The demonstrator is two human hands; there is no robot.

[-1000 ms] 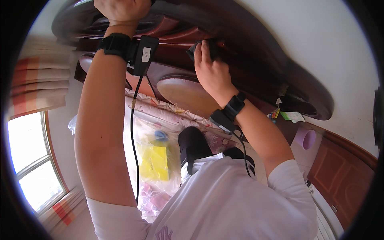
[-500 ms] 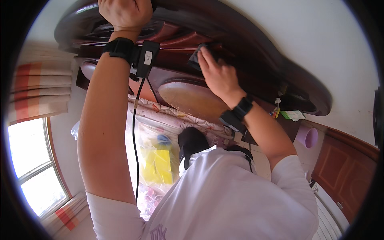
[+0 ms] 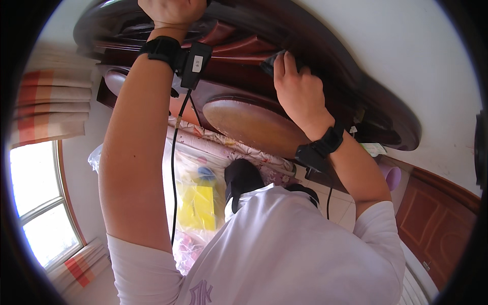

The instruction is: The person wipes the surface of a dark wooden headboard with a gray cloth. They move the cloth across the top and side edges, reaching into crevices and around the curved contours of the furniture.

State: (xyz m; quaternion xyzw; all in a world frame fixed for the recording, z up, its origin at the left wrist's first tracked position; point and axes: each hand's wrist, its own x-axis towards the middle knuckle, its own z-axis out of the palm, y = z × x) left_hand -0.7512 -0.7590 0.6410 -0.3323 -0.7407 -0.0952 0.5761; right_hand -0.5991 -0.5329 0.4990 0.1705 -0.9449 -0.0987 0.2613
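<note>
A dark grey cloth [image 3: 269,63] is bunched under the curled fingers of my right hand [image 3: 300,94]. It presses against the glossy dark red-brown wooden headboard [image 3: 325,51], just right of the raised, carved red folds [image 3: 239,44]. My left hand [image 3: 175,9] is up at the top edge of the view, over the headboard's left part. Its fingers look curled in, but the frame's edge cuts them off. A small dark bit shows beside it, too little to name. Black straps with small boxes and cables sit on both wrists.
Below the headboard is a tan oval wooden panel [image 3: 249,122]. Clear plastic covers the bed, with a yellow packet [image 3: 197,207] under it. At right are a purple bin [image 3: 390,177] and a brown door [image 3: 437,218]. A window [image 3: 43,198] and striped curtain [image 3: 53,107] are at left.
My right hand has slid to the right along the headboard with the cloth, its fingers now more bent. My left hand has shifted slightly right and up, further out of view.
</note>
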